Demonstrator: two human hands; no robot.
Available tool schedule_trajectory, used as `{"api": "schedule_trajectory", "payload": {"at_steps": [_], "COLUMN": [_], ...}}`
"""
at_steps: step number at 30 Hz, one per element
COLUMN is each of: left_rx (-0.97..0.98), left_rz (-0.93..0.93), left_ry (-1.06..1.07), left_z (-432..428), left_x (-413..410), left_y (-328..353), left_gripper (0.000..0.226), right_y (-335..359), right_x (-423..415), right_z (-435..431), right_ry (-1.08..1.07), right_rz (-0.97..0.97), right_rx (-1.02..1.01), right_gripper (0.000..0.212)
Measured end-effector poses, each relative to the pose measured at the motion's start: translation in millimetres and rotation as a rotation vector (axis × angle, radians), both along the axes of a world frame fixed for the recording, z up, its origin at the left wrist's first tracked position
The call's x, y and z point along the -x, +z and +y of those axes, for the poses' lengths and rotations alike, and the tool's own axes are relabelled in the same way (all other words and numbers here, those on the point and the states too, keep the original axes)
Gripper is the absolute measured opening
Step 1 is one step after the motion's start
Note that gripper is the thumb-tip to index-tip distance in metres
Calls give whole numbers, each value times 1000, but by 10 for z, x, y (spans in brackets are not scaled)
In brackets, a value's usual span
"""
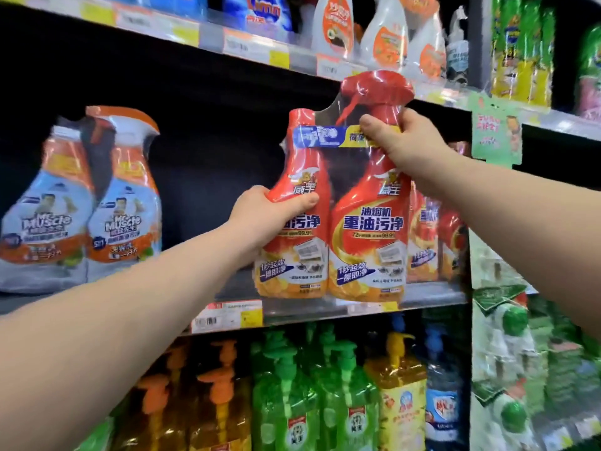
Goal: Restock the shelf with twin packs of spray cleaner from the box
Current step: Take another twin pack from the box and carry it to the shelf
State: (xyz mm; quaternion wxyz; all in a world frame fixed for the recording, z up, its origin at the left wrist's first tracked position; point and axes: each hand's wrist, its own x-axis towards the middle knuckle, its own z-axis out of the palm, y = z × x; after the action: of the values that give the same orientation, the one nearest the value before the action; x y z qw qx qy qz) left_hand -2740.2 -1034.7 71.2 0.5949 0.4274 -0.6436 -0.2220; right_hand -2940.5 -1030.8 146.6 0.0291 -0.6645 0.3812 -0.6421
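Gripping the red 重油污净 twin pack (367, 229), left hand (266, 218) low, right hand (401, 141) at its neck; Mr Muscle packs (123, 206) leftward.

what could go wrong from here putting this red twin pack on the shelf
The twin pack has its spray head level with the upper shelf rail and might catch on it. Its base hangs at the front edge of the shelf; if the left hand or right hand lets go early, it could tip forward.
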Motion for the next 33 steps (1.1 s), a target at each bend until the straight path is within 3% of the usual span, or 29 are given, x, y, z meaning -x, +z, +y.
{"api": "schedule_trajectory", "payload": {"at_steps": [4, 17, 24, 28, 33], "left_rx": [28, -93, -66, -15, -119], "left_rz": [22, -4, -99, -276, -493], "left_ry": [59, 156, 170, 165, 102], "left_z": [-309, -1155, -1377, -1381, -1357], "left_x": [-75, 55, 147, 37, -230], "left_y": [64, 7, -64, -119, -310], "left_gripper": [53, 57, 50, 52, 82], "right_y": [128, 78, -122, -211, -617], "right_x": [-135, -44, 108, 82, 150], "right_z": [-349, -1480, -1853, -1867, -1721], "right_ry": [49, 77, 169, 141, 98], "right_rz": [0, 48, -83, -134, -29], "right_rx": [20, -69, -96, -97, -284], "right_gripper": [22, 31, 30, 50, 74]}}
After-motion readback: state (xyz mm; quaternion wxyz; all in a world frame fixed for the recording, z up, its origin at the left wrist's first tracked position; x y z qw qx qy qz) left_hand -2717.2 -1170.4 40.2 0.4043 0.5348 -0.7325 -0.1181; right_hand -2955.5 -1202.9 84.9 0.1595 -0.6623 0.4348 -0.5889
